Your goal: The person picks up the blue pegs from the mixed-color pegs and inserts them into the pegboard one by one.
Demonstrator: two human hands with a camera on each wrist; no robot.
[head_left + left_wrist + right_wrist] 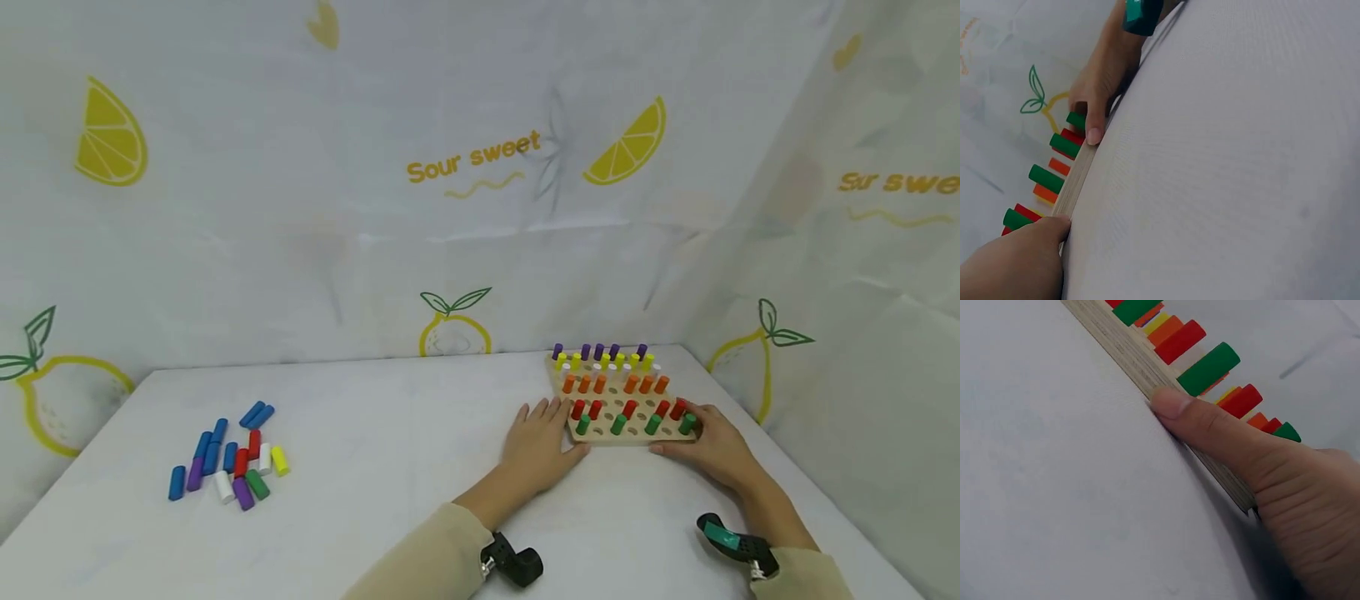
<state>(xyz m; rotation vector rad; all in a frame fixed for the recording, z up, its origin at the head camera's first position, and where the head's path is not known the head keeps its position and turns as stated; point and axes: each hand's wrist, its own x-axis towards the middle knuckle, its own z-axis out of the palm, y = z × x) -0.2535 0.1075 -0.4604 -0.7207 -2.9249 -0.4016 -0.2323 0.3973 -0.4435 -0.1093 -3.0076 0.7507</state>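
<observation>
A wooden pegboard (611,439) lies at the back right of the table, carrying rows of green, red, orange, white, yellow and purple pegs, with some bare holes between them. My left hand (532,450) holds its front left corner, fingers along the left side and thumb at the front edge. At the front right corner my right hand (712,446) grips the board, its thumb pressed on the front edge. In the right wrist view this thumb (1172,403) lies across the layered edge, below a green peg (1209,369). Some right fingers are hidden behind the board in the left wrist view.
Loose pegs (230,457) in blue, purple, red, white, green and yellow lie on the left of the white table (420,425). A white cloth (480,242) printed with lemons hangs behind and along the right. Dark devices (516,560) are strapped to both wrists.
</observation>
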